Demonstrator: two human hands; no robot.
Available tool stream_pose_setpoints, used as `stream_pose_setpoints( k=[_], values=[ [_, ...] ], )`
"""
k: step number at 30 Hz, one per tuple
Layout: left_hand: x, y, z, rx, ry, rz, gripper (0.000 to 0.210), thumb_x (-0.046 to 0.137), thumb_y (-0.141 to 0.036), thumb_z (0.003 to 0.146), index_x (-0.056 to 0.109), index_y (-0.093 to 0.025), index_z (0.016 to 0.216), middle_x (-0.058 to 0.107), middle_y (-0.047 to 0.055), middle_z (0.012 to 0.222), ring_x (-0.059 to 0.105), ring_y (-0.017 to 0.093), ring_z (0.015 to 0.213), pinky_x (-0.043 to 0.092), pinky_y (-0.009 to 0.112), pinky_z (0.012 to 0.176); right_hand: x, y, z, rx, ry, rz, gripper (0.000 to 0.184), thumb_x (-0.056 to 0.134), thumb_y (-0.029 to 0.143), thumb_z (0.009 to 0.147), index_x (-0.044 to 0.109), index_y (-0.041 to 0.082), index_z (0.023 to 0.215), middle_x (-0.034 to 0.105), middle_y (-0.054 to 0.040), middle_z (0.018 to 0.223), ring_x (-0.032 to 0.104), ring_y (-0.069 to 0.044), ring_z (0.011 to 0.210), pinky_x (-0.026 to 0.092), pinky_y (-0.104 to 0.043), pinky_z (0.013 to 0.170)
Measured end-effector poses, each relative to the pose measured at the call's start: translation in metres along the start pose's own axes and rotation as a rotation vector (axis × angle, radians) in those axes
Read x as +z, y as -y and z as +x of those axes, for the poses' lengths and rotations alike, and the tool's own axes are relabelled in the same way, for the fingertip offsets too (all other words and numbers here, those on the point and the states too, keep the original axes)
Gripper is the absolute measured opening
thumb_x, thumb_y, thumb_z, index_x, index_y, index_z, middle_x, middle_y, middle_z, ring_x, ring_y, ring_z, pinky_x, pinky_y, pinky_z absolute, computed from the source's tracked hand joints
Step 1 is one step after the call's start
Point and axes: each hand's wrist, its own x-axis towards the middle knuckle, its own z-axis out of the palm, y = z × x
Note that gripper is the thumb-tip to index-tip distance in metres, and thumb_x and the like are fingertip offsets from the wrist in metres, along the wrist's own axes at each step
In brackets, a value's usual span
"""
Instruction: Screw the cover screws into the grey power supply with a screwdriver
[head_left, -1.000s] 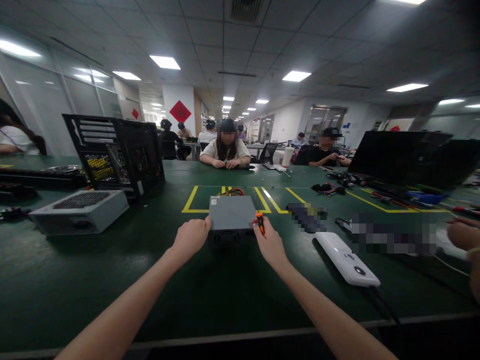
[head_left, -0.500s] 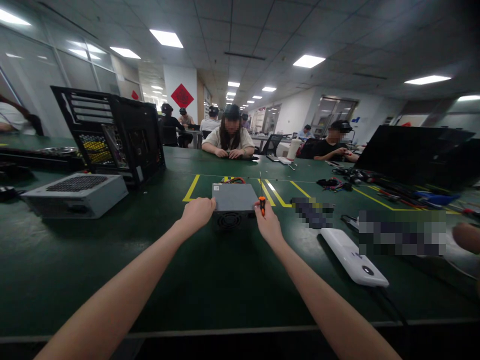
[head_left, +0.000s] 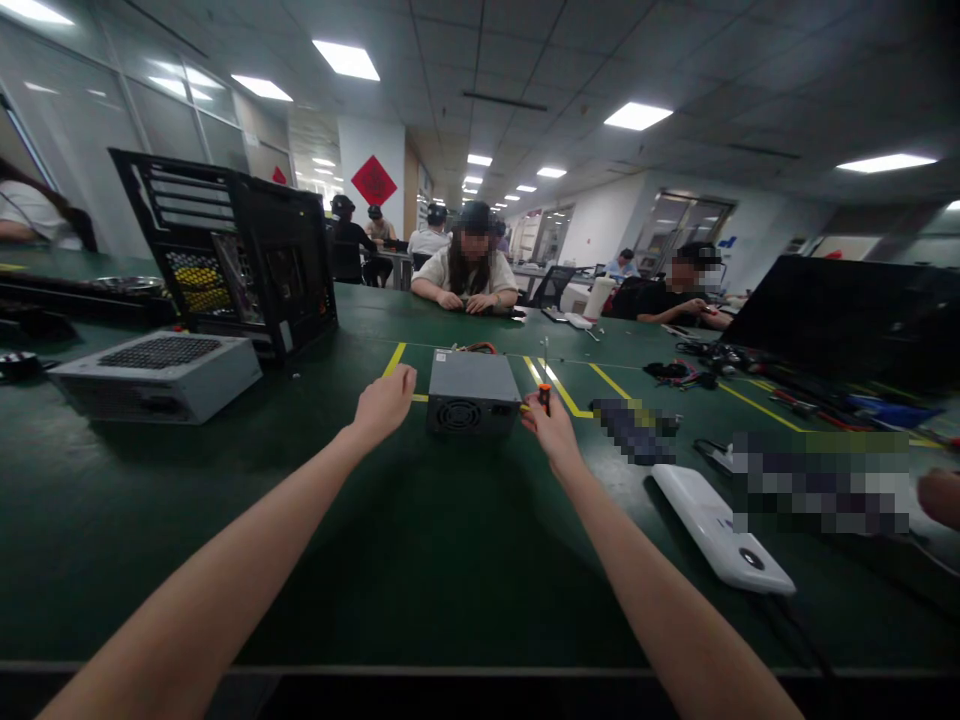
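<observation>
A grey power supply unit (head_left: 474, 378) rests on the green table in front of me, its fan grille and socket facing me. Just left of it, apart from its side, is my left hand (head_left: 384, 405) with its fingers curled in; nothing shows in them. By the right side of the unit, my right hand (head_left: 553, 430) is closed on a screwdriver (head_left: 544, 398) with an orange and black handle, its thin shaft pointing up. Whether the right fingertips touch the unit I cannot tell.
At the left stand a second power supply (head_left: 161, 375) and an open black computer case (head_left: 240, 255). To the right lie a white device (head_left: 720, 530) with a cable, bundled cables (head_left: 679, 372) and a dark monitor (head_left: 840, 325). A person (head_left: 472, 265) sits across the table.
My left hand has let go of the power supply and moved left. The unit now sits flat on the table. My right hand still holds the screwdriver, a little further right.
</observation>
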Motion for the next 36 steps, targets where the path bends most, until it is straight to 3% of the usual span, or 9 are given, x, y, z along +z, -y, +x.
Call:
stream_pose_setpoints(
  k=[2,7,10,14,20,26,29,31,36],
  values=[
    [0.003,0.004,-0.025,0.063,-0.009,-0.084,0.045,0.012,-0.037,0.090,0.042,-0.019,0.118,0.062,0.009,0.094,0.060,0.020,0.080,0.043,0.032,0.072,-0.012,-0.011,-0.002,0.058,-0.033,0.072,0.031,0.045,0.044,0.073,0.049,0.020,0.092,0.061,-0.0037,0.090,0.061,-0.014,0.073,0.047,-0.027,0.062],
    [0.013,-0.012,-0.070,0.541,0.393,-0.174,0.036,0.029,-0.037,0.089,0.044,-0.025,0.119,0.061,0.005,0.100,0.059,0.018,0.085,0.043,0.029,0.072,-0.023,-0.020,-0.006,0.153,-0.055,0.167,0.025,0.050,0.040,0.071,0.049,0.019,0.084,0.063,-0.0039,0.078,0.059,-0.013,0.059,0.047,-0.026,0.054],
    [0.024,-0.036,-0.065,0.718,0.375,-0.168,0.036,0.028,-0.032,0.089,0.042,-0.023,0.121,0.059,0.007,0.101,0.058,0.019,0.084,0.044,0.030,0.070,-0.017,-0.018,-0.009,0.158,-0.016,0.165,0.026,0.052,0.041,0.071,0.052,0.018,0.084,0.064,-0.0038,0.076,0.058,-0.013,0.058,0.046,-0.026,0.053],
    [0.042,-0.061,-0.038,0.776,0.321,-0.102,0.035,0.037,-0.021,0.085,0.043,-0.019,0.119,0.056,0.009,0.101,0.055,0.020,0.088,0.043,0.030,0.073,-0.011,-0.019,-0.013,0.154,0.042,0.125,0.026,0.053,0.040,0.070,0.054,0.017,0.082,0.063,-0.0028,0.070,0.056,-0.012,0.055,0.044,-0.024,0.050],
    [0.050,-0.062,-0.019,0.786,0.250,-0.196,0.038,0.033,-0.013,0.084,0.044,-0.016,0.120,0.052,0.012,0.110,0.046,0.022,0.105,0.035,0.038,0.091,-0.013,-0.022,-0.012,0.158,0.073,0.097,0.027,0.052,0.040,0.072,0.053,0.017,0.084,0.062,-0.0022,0.071,0.055,-0.011,0.056,0.043,-0.024,0.052],
    [0.052,-0.064,-0.007,0.519,0.375,-0.837,0.034,0.029,-0.015,0.087,0.045,-0.016,0.117,0.055,0.008,0.112,0.049,0.015,0.105,0.037,0.033,0.094,-0.007,-0.016,-0.013,0.182,0.111,0.106,0.024,0.054,0.038,0.071,0.054,0.017,0.083,0.061,-0.0005,0.067,0.053,-0.011,0.053,0.041,-0.024,0.051],
    [0.042,-0.072,-0.003,0.196,0.533,-1.325,0.031,0.027,-0.012,0.088,0.047,-0.010,0.112,0.058,0.012,0.105,0.055,0.014,0.098,0.041,0.033,0.090,-0.006,-0.013,-0.015,0.197,0.109,0.134,0.024,0.055,0.038,0.070,0.053,0.018,0.083,0.060,-0.0002,0.067,0.052,-0.010,0.051,0.040,-0.024,0.049],
    [0.028,-0.073,-0.006,-0.030,0.549,-1.589,0.028,0.029,-0.013,0.088,0.047,-0.009,0.110,0.058,0.013,0.105,0.058,0.013,0.092,0.044,0.030,0.087,-0.008,-0.009,-0.016,0.211,0.091,0.162,0.025,0.055,0.039,0.070,0.053,0.018,0.083,0.059,0.0003,0.067,0.049,-0.009,0.050,0.038,-0.023,0.047],
    [0.005,-0.056,-0.035,-0.423,0.453,-1.708,0.027,0.035,-0.014,0.086,0.049,-0.012,0.109,0.057,0.006,0.085,0.048,0.003,0.056,0.040,0.016,0.051,-0.018,0.014,-0.024,0.272,0.021,0.272,0.024,0.051,0.037,0.072,0.049,0.019,0.088,0.056,0.0002,0.071,0.047,-0.009,0.051,0.037,-0.022,0.045]
  ],
)
